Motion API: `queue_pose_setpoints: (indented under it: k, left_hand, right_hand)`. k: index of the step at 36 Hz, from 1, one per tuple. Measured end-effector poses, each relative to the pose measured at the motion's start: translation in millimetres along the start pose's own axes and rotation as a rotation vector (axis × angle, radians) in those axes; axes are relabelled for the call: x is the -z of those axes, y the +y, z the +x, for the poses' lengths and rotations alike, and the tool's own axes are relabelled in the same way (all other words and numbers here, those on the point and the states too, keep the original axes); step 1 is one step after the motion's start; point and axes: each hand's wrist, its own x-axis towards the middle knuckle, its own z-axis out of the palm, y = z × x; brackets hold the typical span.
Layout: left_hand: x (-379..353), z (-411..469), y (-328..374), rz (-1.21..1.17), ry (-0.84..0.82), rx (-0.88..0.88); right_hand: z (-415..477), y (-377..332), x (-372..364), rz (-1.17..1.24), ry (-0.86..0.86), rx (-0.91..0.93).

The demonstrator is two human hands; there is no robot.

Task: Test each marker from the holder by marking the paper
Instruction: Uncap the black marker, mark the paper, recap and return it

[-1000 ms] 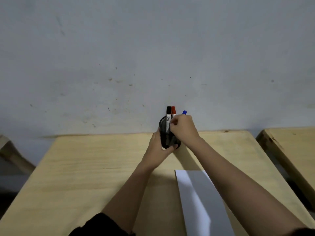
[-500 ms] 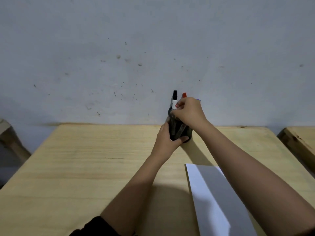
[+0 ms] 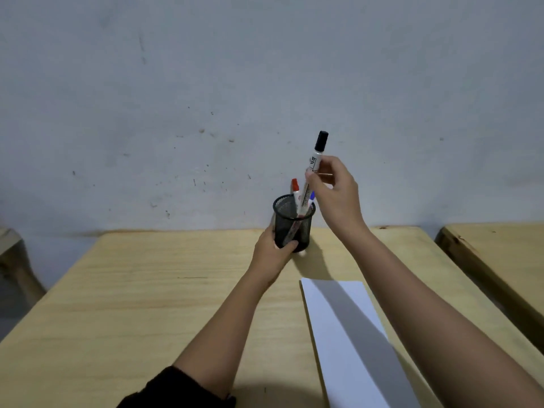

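A black mesh holder (image 3: pixel 294 222) stands at the far edge of the wooden table (image 3: pixel 147 290). My left hand (image 3: pixel 272 254) grips its lower left side. My right hand (image 3: pixel 335 192) pinches a white marker with a black cap (image 3: pixel 315 163), tilted, raised most of the way out of the holder with its lower end still inside the rim. A red-capped marker (image 3: pixel 295 191) and a blue-capped marker (image 3: pixel 312 197) stay in the holder. White paper (image 3: pixel 347 340) lies on the table under my right forearm, partly in its shadow.
A grey speckled wall (image 3: pixel 206 98) rises directly behind the table. A second wooden table (image 3: pixel 500 248) stands to the right across a narrow gap. Part of a wooden piece (image 3: pixel 14 260) shows at the left edge.
My right hand has lifted the black-capped marker up and out of the holder. My left hand keeps hold of the holder. The camera view has shifted slightly.
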Motion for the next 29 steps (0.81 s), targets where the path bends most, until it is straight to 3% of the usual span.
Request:
queue_pose_setpoints:
  k: [4,10,14,20,29]
  left_hand:
    - [6.5,-21.3,7.9,-0.169,-0.052,0.047]
    - [26.4,-59.2,43.5,-0.075,-0.021,-0.092]
    - [32.5,-88.3,60.5,-0.068,-0.083,-0.159]
    - [32.7,-116.8,55.7,0.101,-0.158,-0.205]
    - [52.2,-132.0,53.2,-0.032,-0.086,-0.172]
  right_hand:
    - [-25.9,-0.8,21.3,-0.113,-0.089,-0.009]
    - [-74.7,9.6,53.4,-0.429,-0.384,-0.037]
    - [-103.0,16.3,65.7,-0.542,-0.45,-0.045]
    - [-130.3,15.0,71.5,-0.56,-0.498,-0.019]
    - [-136.6,7.7,91.3,-0.348,-0.43,-0.148]
